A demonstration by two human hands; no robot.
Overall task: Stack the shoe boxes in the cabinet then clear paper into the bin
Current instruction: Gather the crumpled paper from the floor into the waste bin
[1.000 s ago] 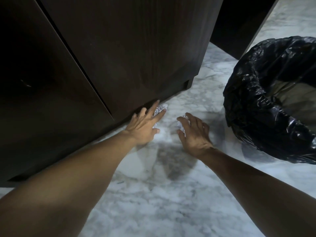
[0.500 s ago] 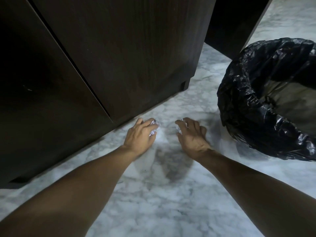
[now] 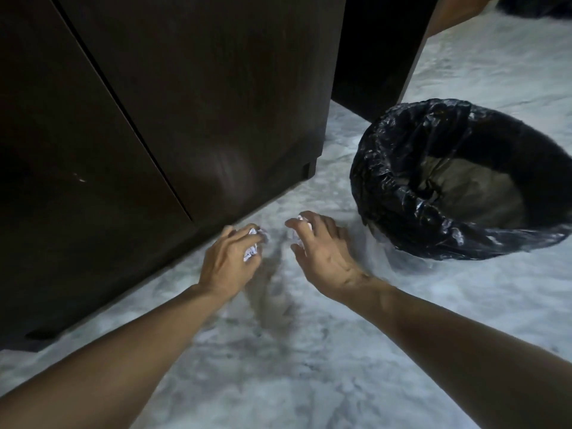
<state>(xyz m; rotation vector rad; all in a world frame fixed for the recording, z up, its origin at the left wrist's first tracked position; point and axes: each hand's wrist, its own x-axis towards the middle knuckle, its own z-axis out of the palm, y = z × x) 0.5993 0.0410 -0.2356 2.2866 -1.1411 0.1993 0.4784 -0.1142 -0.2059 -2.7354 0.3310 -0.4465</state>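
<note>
From my head view, my left hand (image 3: 227, 261) curls around a crumpled paper (image 3: 252, 249), fingers closed on it, just above the marble floor (image 3: 278, 366) by the foot of the dark cabinet (image 3: 201, 103). My right hand (image 3: 322, 252) is half-closed over a second wad (image 3: 301, 226), thumb and fingers pinching it. The two hands sit near each other. The bin (image 3: 402, 181), lined with a black bag, stands open on the floor just right of my right hand. The cabinet doors are shut.
</note>
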